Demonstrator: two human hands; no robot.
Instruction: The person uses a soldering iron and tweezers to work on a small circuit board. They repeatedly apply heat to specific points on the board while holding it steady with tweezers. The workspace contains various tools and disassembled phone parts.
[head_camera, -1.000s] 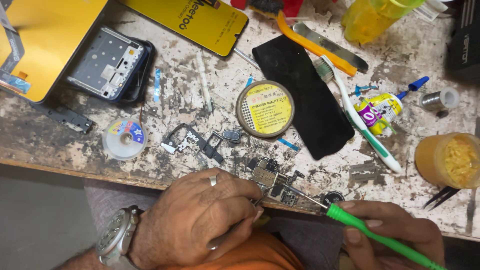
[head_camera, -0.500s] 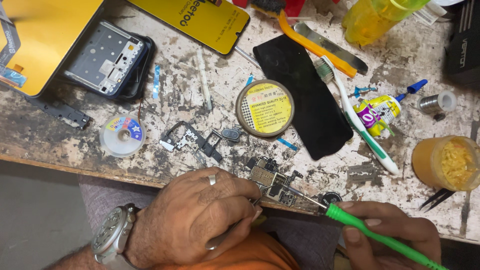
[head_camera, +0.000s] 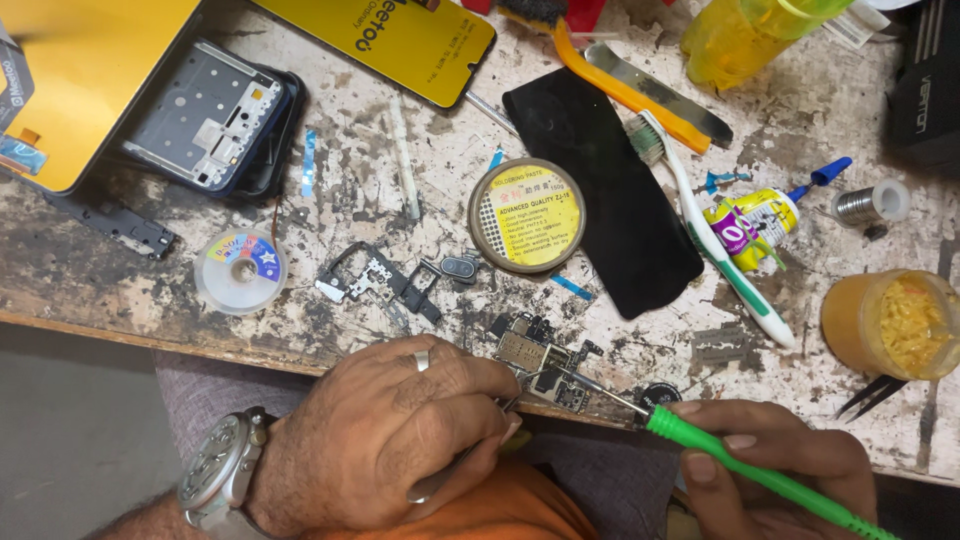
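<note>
The small green-and-gold phone circuit board (head_camera: 545, 362) lay at the near edge of the scarred, paint-flecked wooden workbench (head_camera: 350, 215), and everything else is placed from it. The left hand (head_camera: 385, 440), ring on one finger and a steel wristwatch (head_camera: 215, 480) at the wrist, was curled just left of the board, fingers pressed together around slim metal tweezers (head_camera: 460, 460) whose tip reached toward the board's near-left corner; whether the tip touched it cannot be told. That grip probably served to pin the board so it would not slide. The right hand (head_camera: 775, 465), to the board's lower right, pinched the green-handled soldering iron (head_camera: 760, 475) like a pen, its thin metal tip resting on the board's right end, a hold that suits fine, steady work.

Directly beyond the board sat a round tin of soldering paste (head_camera: 527, 215) with a yellow label, open side up and near enough to dip into. Right of the tin lay a black glass phone panel (head_camera: 610, 195) and a white-and-green toothbrush (head_camera: 715, 235). Left of the board were loose black metal brackets (head_camera: 375, 280), then a clear spool of wick (head_camera: 240, 270). Far up-left of the board lay a stripped dark-blue phone frame (head_camera: 215, 115). Far right of it stood an amber jar (head_camera: 890, 325).
</note>
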